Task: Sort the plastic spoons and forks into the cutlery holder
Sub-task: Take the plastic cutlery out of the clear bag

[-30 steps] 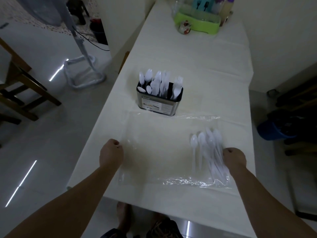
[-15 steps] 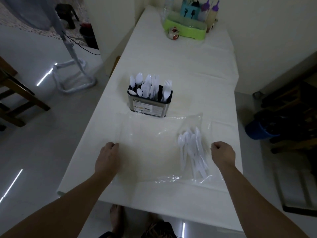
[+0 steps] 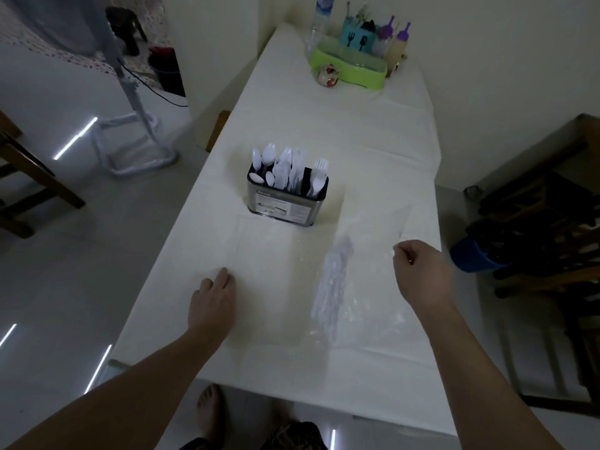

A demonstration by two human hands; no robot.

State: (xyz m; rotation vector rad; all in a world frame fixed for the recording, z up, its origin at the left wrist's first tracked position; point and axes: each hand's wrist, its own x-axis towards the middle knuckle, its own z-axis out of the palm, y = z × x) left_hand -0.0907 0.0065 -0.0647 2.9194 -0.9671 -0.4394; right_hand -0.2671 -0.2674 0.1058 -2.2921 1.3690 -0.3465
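- Plastic spoons and forks (image 3: 334,287) lie in a blurred white bundle inside a clear plastic bag (image 3: 367,303) on the tabletop (image 3: 357,151), between your two hands and nearer the right one.
- Cutlery holder (image 3: 285,203), a metal box with a label on its front, stands upright on the tabletop just beyond the bag; spoons (image 3: 272,164) fill its left compartment and forks (image 3: 318,177) stand in its right one.
- Your right hand (image 3: 422,271) is curled closed, finger and thumb pinching the bag's right edge and holding it slightly off the surface.
- Your left hand (image 3: 212,303) rests palm down on the tabletop, fingers loosely together, holding nothing; whether it touches the bag's left edge is hard to tell.
- At the far end of the tabletop sits a green tray (image 3: 347,68) with bottles (image 3: 394,40) in it.
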